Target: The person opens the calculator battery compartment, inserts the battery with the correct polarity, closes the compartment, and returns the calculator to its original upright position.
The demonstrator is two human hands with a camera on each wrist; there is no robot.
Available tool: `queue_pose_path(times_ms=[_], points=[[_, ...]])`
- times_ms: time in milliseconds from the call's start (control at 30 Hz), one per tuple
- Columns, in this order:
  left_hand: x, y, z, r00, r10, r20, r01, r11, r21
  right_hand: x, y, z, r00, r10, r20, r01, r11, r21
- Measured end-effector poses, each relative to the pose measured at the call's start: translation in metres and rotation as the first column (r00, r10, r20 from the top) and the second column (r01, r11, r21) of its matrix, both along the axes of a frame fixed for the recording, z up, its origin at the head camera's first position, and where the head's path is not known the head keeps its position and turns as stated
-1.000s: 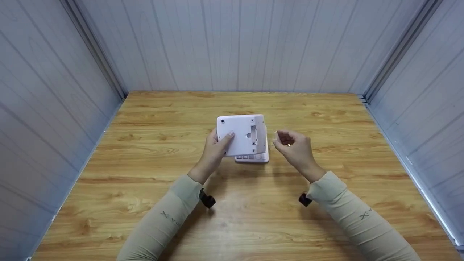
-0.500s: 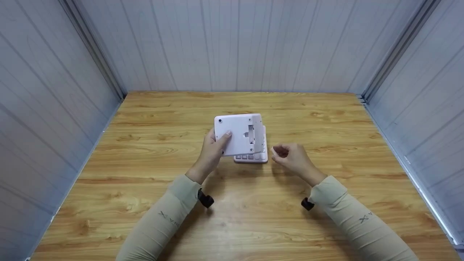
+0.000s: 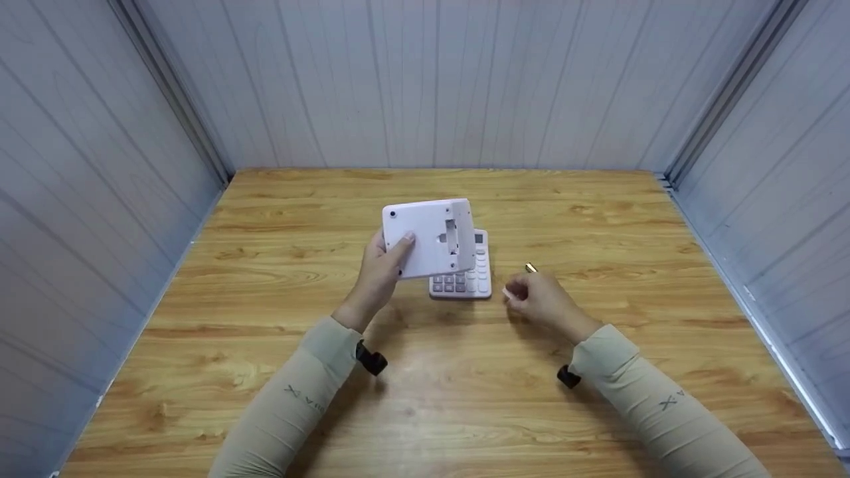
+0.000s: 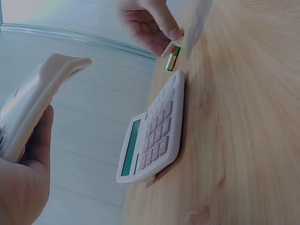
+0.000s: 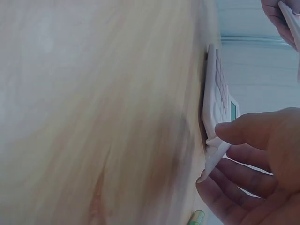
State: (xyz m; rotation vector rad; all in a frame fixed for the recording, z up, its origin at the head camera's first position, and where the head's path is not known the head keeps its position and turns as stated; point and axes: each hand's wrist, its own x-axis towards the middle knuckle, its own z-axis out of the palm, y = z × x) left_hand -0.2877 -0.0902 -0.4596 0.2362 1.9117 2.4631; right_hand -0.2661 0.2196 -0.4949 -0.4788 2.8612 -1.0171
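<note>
At the centre of the head view, the left hand (image 3: 378,271) grips a white calculator (image 3: 423,229), battery slot (image 3: 452,237) uncovered, partly hiding a second calculator (image 3: 459,285) lying face up on the table (image 3: 458,405). Right of centre, the right hand (image 3: 543,299) pinches a small white battery cover (image 5: 215,160) near a battery (image 4: 172,59). The sleeves (image 3: 279,415) read "X"; further letters are unclear

The left hand (image 3: 375,269) and right hand (image 3: 541,299) are bare beyond close-fitting, pale grey-beige sleeves. The left sleeve (image 3: 282,405), toward the left edge of the table (image 3: 451,425), and the right sleeve (image 3: 657,401), toward its right edge, crease along the forearm and end in smoother cuffs (image 3: 604,352). Both bear dark lettering (image 3: 668,403), seemingly with an X, too small to read fully. Small black devices (image 3: 372,359) jut out beside the cuffs.
</note>
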Motion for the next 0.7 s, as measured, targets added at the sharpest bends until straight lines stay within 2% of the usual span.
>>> queue_pose_path(times_ms=[133, 467, 700], points=[[-0.002, -0.003, 0.002, 1.0, 0.012, 0.001, -0.012, 1.0, 0.016, 0.001, 0.001, -0.003, 1.0, 0.01, 0.025, -0.011, 1.0, 0.026], [-0.004, -0.009, 0.006, 0.999, 0.034, -0.002, -0.033, 0.999, 0.032, 0.002, 0.002, -0.005, 0.999, 0.049, 0.013, -0.05, 0.995, 0.09], [-0.004, -0.014, 0.004, 0.999, 0.032, -0.009, -0.032, 0.999, 0.031, 0.002, 0.003, -0.005, 0.998, 0.051, 0.03, -0.054, 0.995, 0.088]])
